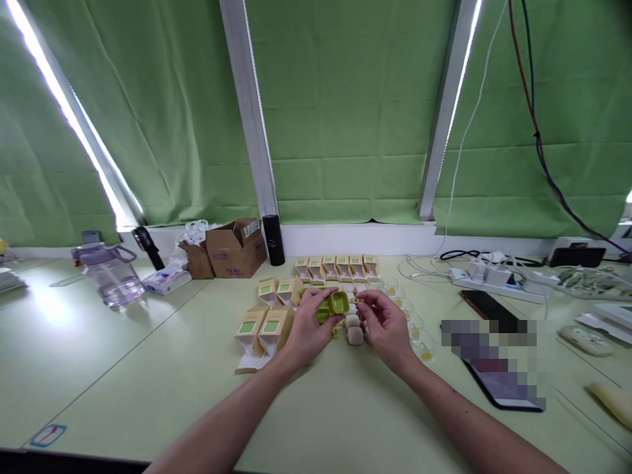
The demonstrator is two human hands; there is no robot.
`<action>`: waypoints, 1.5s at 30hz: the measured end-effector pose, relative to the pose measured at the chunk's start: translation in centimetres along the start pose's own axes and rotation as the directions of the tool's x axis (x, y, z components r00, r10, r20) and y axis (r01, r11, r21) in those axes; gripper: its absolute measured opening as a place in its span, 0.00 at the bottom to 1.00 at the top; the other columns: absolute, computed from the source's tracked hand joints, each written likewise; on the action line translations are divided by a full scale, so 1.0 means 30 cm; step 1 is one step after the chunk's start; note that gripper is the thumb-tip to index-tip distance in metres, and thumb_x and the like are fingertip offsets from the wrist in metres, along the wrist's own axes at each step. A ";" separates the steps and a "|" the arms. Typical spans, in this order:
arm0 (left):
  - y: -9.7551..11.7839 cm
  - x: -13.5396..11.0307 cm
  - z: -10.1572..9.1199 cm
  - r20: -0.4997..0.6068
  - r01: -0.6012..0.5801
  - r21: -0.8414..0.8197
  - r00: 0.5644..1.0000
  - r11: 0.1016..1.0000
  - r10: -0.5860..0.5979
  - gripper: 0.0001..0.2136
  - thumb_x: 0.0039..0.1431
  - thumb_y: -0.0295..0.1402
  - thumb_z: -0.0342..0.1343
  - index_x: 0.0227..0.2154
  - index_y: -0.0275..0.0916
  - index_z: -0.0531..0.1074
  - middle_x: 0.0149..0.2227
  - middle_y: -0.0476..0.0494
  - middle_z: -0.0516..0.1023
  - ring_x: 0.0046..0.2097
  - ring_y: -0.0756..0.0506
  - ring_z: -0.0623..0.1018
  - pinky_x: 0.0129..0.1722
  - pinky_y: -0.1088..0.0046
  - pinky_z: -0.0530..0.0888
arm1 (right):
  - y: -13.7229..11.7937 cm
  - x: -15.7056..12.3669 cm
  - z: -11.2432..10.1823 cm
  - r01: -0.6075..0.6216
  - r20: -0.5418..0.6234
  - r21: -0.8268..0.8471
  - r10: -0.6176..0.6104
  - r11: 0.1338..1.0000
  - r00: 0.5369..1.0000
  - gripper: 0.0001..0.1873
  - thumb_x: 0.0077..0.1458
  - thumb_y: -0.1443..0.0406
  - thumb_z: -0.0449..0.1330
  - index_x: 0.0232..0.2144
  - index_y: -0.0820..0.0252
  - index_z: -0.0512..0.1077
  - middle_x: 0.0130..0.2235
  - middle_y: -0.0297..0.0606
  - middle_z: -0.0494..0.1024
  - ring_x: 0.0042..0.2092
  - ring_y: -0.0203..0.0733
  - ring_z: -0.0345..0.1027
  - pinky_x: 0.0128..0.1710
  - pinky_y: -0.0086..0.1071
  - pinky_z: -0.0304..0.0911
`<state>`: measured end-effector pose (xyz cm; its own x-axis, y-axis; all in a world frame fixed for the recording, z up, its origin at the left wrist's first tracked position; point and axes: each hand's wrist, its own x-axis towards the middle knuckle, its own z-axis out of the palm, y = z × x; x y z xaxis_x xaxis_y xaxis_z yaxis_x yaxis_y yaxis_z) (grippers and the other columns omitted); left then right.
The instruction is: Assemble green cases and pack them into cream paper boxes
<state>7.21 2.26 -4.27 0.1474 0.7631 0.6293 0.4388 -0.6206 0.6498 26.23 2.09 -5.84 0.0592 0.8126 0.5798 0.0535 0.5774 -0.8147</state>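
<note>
Mid-counter, the left hand grips a small green case lifted off the surface, seemingly to meet the right hand pinching a tiny piece just beside it, while tan boxes are lined up left and far, within reach.
</note>
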 end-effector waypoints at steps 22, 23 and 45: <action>0.001 -0.015 0.009 0.062 -0.139 0.016 0.989 0.990 0.138 0.23 0.56 0.20 0.62 0.54 0.43 0.73 0.49 0.41 0.75 0.55 0.39 0.74 0.55 0.58 0.76 | -0.013 0.016 -0.022 0.642 0.237 -0.350 -0.599 0.682 0.765 0.17 0.66 0.75 0.54 0.51 0.54 0.73 0.40 0.43 0.80 0.40 0.46 0.75 0.39 0.40 0.75; 0.001 -0.016 0.009 0.062 -0.145 0.018 0.988 0.989 0.143 0.23 0.56 0.20 0.61 0.54 0.43 0.73 0.49 0.41 0.75 0.55 0.39 0.74 0.54 0.58 0.76 | -0.011 0.016 -0.022 0.641 0.240 -0.354 -0.597 0.681 0.766 0.17 0.65 0.75 0.54 0.50 0.55 0.73 0.40 0.42 0.80 0.39 0.45 0.74 0.38 0.40 0.74; 0.008 -0.023 0.009 0.119 -0.214 0.046 0.971 0.976 0.207 0.26 0.55 0.18 0.57 0.56 0.44 0.73 0.48 0.40 0.74 0.55 0.38 0.73 0.55 0.56 0.77 | -0.020 0.012 -0.016 0.643 0.293 -0.482 -0.582 0.595 0.758 0.11 0.67 0.74 0.53 0.37 0.58 0.74 0.32 0.40 0.71 0.36 0.44 0.62 0.33 0.37 0.62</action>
<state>7.44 1.64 -4.67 0.3394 0.6340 0.6949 0.4379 -0.7603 0.4798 26.72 2.01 -5.15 -0.2787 0.3033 0.9112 0.5507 0.8278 -0.1070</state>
